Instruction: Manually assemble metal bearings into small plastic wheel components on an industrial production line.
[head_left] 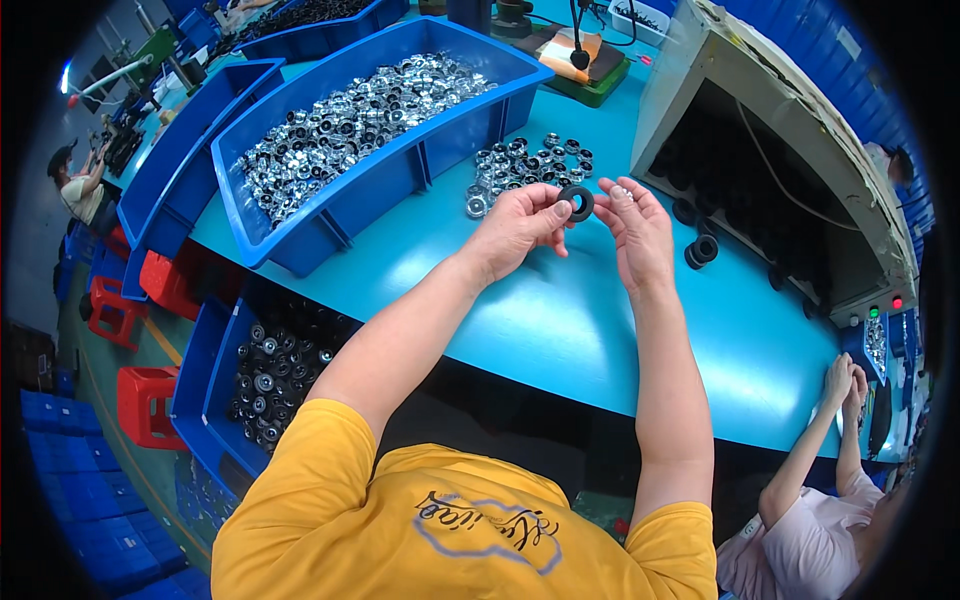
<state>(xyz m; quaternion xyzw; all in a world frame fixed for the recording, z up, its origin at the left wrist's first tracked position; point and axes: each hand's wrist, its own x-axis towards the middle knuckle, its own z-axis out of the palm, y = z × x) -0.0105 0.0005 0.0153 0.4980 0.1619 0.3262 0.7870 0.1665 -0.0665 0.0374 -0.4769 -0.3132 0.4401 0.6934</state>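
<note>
My left hand (512, 232) pinches a black rubber ring (587, 206) between thumb and fingers above the turquoise table. Close beside it, my right hand (642, 238) is raised with its fingers curled together. A small shiny silvery piece (627, 194) shows at its fingertips, too small to make out fully. Just beyond my left hand, several silvery wheel-like metal parts (515, 166) with dark centres lie loose on the table. Black rubber rings (702, 250) stand stacked to the right of my right hand.
A blue bin (385, 205) heaped with metal parts stands at the left. At the right is an open-fronted metal box (655, 110) with dark rings inside. Below the table edge, a blue crate (205, 375) holds dark wheels. A co-worker's hands (845, 385) are at the far right.
</note>
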